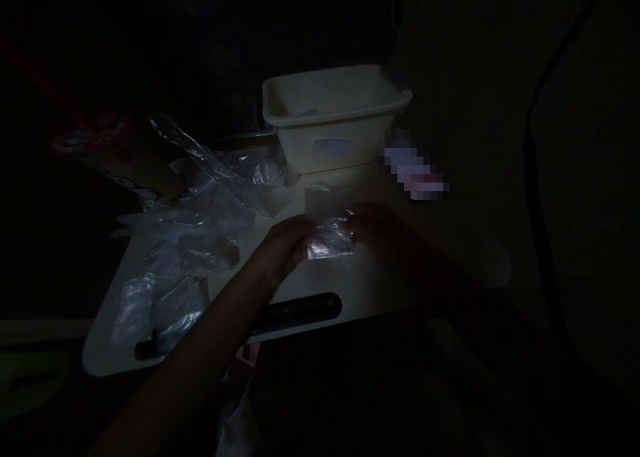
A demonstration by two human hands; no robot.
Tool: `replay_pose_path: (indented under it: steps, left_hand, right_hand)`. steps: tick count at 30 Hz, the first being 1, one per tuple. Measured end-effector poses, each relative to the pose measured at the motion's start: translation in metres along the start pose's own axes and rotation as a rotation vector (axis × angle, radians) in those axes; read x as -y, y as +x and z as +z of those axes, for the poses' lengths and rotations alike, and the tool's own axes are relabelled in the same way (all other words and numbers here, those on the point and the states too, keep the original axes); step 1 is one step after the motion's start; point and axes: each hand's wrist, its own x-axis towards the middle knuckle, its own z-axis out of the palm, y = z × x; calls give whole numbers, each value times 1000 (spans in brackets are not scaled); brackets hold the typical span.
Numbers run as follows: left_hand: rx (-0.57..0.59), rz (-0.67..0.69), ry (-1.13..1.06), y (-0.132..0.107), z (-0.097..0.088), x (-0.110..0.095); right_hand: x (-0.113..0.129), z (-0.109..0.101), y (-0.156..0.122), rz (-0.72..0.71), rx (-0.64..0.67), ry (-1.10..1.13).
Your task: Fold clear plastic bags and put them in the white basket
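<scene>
Between my hands, over the white tabletop (370, 284), is a small clear plastic bag (330, 239) with a shiny, creased surface. My left hand (287, 245) closes on its left edge. At its right edge my right hand (373, 222) grips it too, though that hand lies in deep shadow. Whether anything is inside the bag I cannot make out. Left of my left hand spreads a loose heap of clear plastic bags (215, 207). Nearer the table's front left corner lie flat clear packets (135, 304), partly behind my left forearm.
A cream plastic bin (333, 140) with a pale label stands at the table's back. A blurred-out, pale item (413, 170) lies right of it. A tall container with a red top (95, 137) is at left. Black slots (300, 310) run along the front edge. The room is very dark.
</scene>
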Motion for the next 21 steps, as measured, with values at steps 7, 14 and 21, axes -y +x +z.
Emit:
replay_pose_path:
  steps: [7, 14, 21]
  left_hand:
    - [100, 170, 44, 26, 4, -2]
    - [127, 198, 86, 28, -1, 1]
    - [149, 139, 152, 27, -2, 0]
  right_hand:
    - [7, -6, 7, 65, 93, 4]
    - [4, -6, 9, 6, 99, -38]
    - [5, -7, 12, -87, 55, -235]
